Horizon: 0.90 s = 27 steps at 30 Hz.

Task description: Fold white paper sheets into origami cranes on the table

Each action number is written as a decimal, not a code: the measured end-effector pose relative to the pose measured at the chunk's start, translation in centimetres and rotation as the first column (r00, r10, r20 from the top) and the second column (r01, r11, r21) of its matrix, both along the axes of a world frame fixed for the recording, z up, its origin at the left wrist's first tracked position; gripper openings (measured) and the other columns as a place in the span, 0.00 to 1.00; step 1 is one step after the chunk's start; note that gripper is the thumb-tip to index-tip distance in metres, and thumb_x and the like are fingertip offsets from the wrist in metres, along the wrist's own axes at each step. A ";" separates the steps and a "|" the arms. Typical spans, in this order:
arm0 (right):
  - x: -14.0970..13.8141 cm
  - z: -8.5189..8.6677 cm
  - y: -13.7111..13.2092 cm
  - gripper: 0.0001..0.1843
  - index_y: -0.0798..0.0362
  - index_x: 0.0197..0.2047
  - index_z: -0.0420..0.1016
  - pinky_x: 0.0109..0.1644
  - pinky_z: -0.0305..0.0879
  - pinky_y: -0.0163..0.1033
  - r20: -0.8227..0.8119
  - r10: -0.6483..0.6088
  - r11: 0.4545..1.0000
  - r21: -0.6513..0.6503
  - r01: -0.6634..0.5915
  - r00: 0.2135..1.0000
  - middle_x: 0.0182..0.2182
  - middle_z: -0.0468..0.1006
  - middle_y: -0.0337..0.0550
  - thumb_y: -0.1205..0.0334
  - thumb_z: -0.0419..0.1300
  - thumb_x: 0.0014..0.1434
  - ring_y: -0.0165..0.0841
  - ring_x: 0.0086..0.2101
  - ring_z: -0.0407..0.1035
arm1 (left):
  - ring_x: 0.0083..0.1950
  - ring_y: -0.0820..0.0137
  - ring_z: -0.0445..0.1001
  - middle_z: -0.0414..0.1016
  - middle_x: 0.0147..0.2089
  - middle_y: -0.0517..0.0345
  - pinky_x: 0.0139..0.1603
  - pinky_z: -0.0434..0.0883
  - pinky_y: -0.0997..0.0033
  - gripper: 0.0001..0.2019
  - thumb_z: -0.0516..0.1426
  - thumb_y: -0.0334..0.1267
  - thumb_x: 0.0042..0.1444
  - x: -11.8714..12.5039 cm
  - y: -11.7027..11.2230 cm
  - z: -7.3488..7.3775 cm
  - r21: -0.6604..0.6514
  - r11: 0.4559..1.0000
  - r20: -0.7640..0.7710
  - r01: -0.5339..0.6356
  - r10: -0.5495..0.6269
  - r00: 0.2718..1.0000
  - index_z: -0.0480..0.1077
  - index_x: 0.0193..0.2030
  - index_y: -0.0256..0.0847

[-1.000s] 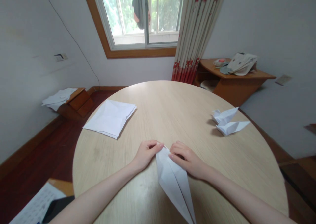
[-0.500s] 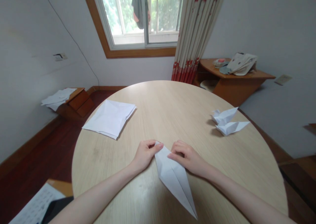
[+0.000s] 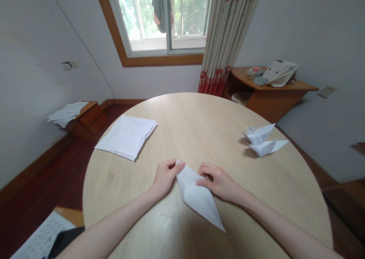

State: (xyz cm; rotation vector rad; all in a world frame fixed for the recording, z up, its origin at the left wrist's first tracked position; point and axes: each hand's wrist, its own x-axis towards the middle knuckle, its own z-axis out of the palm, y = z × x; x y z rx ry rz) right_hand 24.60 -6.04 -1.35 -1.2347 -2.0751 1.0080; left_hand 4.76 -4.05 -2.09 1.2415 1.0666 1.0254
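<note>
A long, pointed piece of folded white paper (image 3: 198, 198) lies on the round wooden table (image 3: 199, 133) in front of me. My left hand (image 3: 165, 177) pinches its far tip between thumb and fingers. My right hand (image 3: 219, 183) rests on the paper's right edge with the fingers curled and pressing down. The paper's near point reaches toward the table's front edge.
A stack of flat white sheets (image 3: 127, 136) lies at the table's left. Two folded paper figures (image 3: 264, 140) sit at its right. Beyond are a window, a curtain (image 3: 228, 38), a wooden side table (image 3: 270, 91) with a bag, and a low cabinet (image 3: 88, 116).
The folded paper has turned, its far tip shifting left and its near point swinging up and to the right. Both hands moved slightly left with it.
</note>
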 end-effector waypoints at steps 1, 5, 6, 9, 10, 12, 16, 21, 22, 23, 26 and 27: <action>0.0 0.0 0.0 0.07 0.54 0.27 0.69 0.33 0.55 0.36 -0.005 0.000 1.000 -0.007 0.000 1.000 0.27 0.67 0.37 0.67 0.61 0.55 0.29 0.28 0.61 | 0.25 0.75 0.58 0.61 0.20 0.64 0.27 0.54 0.74 0.19 0.61 0.50 0.47 0.0 0.0 0.0 0.001 1.000 0.000 -0.001 0.001 1.000 0.67 0.21 0.35; 0.1 -0.1 0.1 0.06 0.54 0.28 0.71 0.34 0.57 0.36 -0.033 -0.019 1.000 -0.014 0.019 0.999 0.28 0.68 0.39 0.64 0.60 0.57 0.30 0.29 0.62 | 0.25 0.75 0.58 0.62 0.20 0.64 0.27 0.54 0.74 0.19 0.61 0.50 0.47 -0.2 0.1 0.1 0.016 1.000 -0.009 0.000 0.001 1.000 0.66 0.20 0.36; 0.2 -0.2 0.1 0.06 0.54 0.29 0.72 0.34 0.58 0.37 -0.047 -0.023 1.000 -0.010 0.022 0.999 0.29 0.69 0.39 0.63 0.60 0.57 0.31 0.30 0.63 | 0.25 0.75 0.58 0.62 0.20 0.64 0.27 0.54 0.74 0.19 0.61 0.50 0.47 -0.3 0.2 0.2 0.023 1.000 -0.015 0.000 0.000 1.000 0.66 0.20 0.36; 0.3 -0.4 0.2 0.08 0.54 0.31 0.73 0.37 0.60 0.38 -0.100 -0.010 1.000 0.001 0.011 0.995 0.30 0.71 0.41 0.62 0.56 0.60 0.32 0.33 0.66 | 0.25 0.75 0.59 0.63 0.21 0.64 0.28 0.55 0.74 0.18 0.61 0.49 0.48 -0.4 0.2 0.3 0.034 0.999 -0.020 -0.003 0.003 1.000 0.66 0.20 0.36; 0.3 -0.4 0.3 0.09 0.54 0.32 0.74 0.38 0.60 0.39 -0.115 -0.006 1.000 0.001 0.006 0.993 0.31 0.72 0.42 0.62 0.54 0.61 0.32 0.34 0.66 | 0.25 0.75 0.59 0.63 0.21 0.63 0.28 0.55 0.74 0.18 0.61 0.49 0.48 -0.5 0.2 0.2 0.034 0.999 -0.018 -0.004 0.005 1.000 0.67 0.20 0.36; 0.3 -0.6 0.3 0.10 0.53 0.37 0.75 0.40 0.61 0.39 -0.141 -0.022 1.000 0.002 0.022 0.990 0.33 0.72 0.43 0.63 0.53 0.62 0.33 0.35 0.67 | 0.25 0.74 0.60 0.64 0.21 0.63 0.28 0.56 0.74 0.18 0.61 0.49 0.48 -0.5 0.2 0.1 0.039 0.999 -0.021 -0.008 0.008 1.000 0.67 0.21 0.36; 0.1 -0.7 0.3 0.12 0.52 0.46 0.72 0.37 0.62 0.38 -0.203 -0.079 0.996 0.012 0.083 0.976 0.34 0.71 0.42 0.64 0.55 0.59 0.31 0.32 0.66 | 0.26 0.73 0.61 0.65 0.21 0.62 0.28 0.57 0.74 0.17 0.60 0.48 0.50 -0.6 0.2 -0.1 0.088 0.996 -0.073 -0.006 0.012 0.997 0.68 0.21 0.36; -0.1 -0.5 0.0 0.13 0.51 0.47 0.71 0.35 0.62 0.38 -0.210 -0.071 0.995 0.053 0.084 0.975 0.34 0.71 0.41 0.66 0.55 0.58 0.31 0.31 0.65 | 0.29 0.70 0.66 0.70 0.25 0.59 0.31 0.61 0.72 0.15 0.57 0.46 0.55 -0.7 0.1 -0.2 0.237 0.972 -0.228 0.004 0.052 0.972 0.72 0.26 0.37; -0.1 -0.5 0.0 0.13 0.51 0.46 0.70 0.36 0.62 0.38 -0.207 -0.072 0.995 0.055 0.085 0.976 0.34 0.71 0.41 0.66 0.55 0.58 0.31 0.31 0.65 | 0.31 0.69 0.67 0.72 0.28 0.57 0.32 0.62 0.71 0.13 0.56 0.45 0.57 -0.8 0.1 -0.1 0.303 0.953 -0.261 0.005 0.078 0.962 0.73 0.30 0.37; -0.1 -0.6 0.0 0.12 0.51 0.46 0.70 0.36 0.62 0.38 -0.205 -0.076 0.994 0.056 0.090 0.976 0.33 0.71 0.40 0.66 0.55 0.57 0.31 0.31 0.65 | 0.33 0.68 0.68 0.74 0.32 0.56 0.34 0.64 0.70 0.12 0.55 0.44 0.58 -0.9 0.0 0.1 0.390 0.921 -0.284 0.005 0.116 0.952 0.74 0.35 0.38; 0.0 -0.9 0.1 0.10 0.51 0.43 0.70 0.35 0.63 0.38 -0.209 -0.105 0.991 0.057 0.119 0.972 0.32 0.71 0.40 0.66 0.56 0.57 0.31 0.30 0.65 | 0.41 0.66 0.70 0.74 0.41 0.51 0.42 0.66 0.67 0.12 0.53 0.40 0.61 -1.6 -0.1 1.1 0.716 0.697 -0.278 0.037 0.236 0.931 0.69 0.47 0.38; 0.0 -1.1 0.2 0.10 0.51 0.43 0.69 0.35 0.63 0.38 -0.213 -0.112 0.990 0.056 0.127 0.971 0.32 0.71 0.40 0.66 0.57 0.56 0.31 0.30 0.65 | 0.43 0.66 0.70 0.74 0.42 0.50 0.43 0.66 0.66 0.12 0.52 0.40 0.61 -1.9 -0.1 1.6 0.804 0.588 -0.280 0.093 0.235 0.931 0.68 0.48 0.38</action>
